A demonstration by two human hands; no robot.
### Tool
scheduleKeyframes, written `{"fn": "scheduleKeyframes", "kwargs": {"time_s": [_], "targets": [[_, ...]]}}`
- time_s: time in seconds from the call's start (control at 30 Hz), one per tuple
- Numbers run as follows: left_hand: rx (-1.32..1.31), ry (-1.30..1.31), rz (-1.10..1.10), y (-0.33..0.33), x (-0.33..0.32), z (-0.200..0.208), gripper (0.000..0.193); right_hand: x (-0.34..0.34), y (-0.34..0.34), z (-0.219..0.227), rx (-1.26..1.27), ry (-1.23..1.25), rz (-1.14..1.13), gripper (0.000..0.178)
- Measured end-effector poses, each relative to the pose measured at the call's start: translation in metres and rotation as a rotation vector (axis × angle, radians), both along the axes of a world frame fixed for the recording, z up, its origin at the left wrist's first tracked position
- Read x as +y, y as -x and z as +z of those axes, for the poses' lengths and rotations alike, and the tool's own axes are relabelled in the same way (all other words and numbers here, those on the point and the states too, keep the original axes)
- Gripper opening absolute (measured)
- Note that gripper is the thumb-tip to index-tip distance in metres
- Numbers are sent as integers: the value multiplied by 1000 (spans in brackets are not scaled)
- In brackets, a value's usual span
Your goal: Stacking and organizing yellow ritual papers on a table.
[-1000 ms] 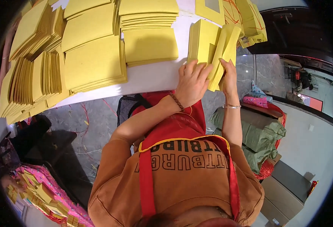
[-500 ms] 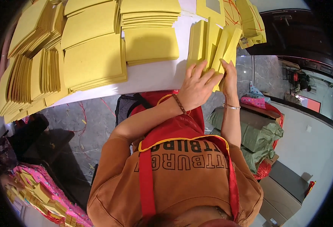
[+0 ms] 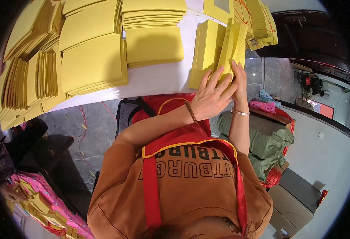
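At the table's near right edge, both my hands are on a bundle of folded yellow paper (image 3: 236,46). My left hand (image 3: 214,95) lies over its near end, fingers stretched and spread apart. On the bundle's right side, my right hand (image 3: 240,81) grips the near edge, its fingers partly hidden behind the paper. The bundle's folds stand up and part a little at the top. Just left of it lies another thick stack of yellow paper (image 3: 207,44), with a narrow shadowed gap between the two.
Flat stacks of yellow paper (image 3: 93,61) cover the white table (image 3: 145,77) to the left. Bundles tied with red string (image 3: 261,22) lie at the far right. Green wrapped packages (image 3: 258,133) and a cardboard box (image 3: 290,203) stand right of me. A pink cloth (image 3: 55,195) holds yellow pieces at lower left.
The loose folds under my hands have come closer together and stand more upright. The stack to their left now lies more apart. My left hand has shifted slightly nearer to me.
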State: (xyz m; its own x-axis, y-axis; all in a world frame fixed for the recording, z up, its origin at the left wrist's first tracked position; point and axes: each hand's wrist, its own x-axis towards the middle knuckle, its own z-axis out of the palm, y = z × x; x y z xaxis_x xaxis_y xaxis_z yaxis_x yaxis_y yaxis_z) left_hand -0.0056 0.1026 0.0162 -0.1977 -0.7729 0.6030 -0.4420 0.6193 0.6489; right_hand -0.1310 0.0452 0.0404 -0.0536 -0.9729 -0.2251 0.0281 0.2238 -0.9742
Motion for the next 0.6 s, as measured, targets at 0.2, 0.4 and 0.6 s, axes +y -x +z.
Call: {"fn": "scheduleKeyframes", "kwargs": {"time_s": [0.2, 0.4, 0.6], "targets": [[-21, 27, -54, 1, -4, -2, 46, 2, -3, 4, -33, 4, -31, 27], [1, 48, -81, 0, -5, -4, 41, -2, 4, -3, -15, -37, 25, 17], [-79, 105, -24, -9, 12, -10, 36, -3, 2, -10, 66, -19, 13, 19]]}}
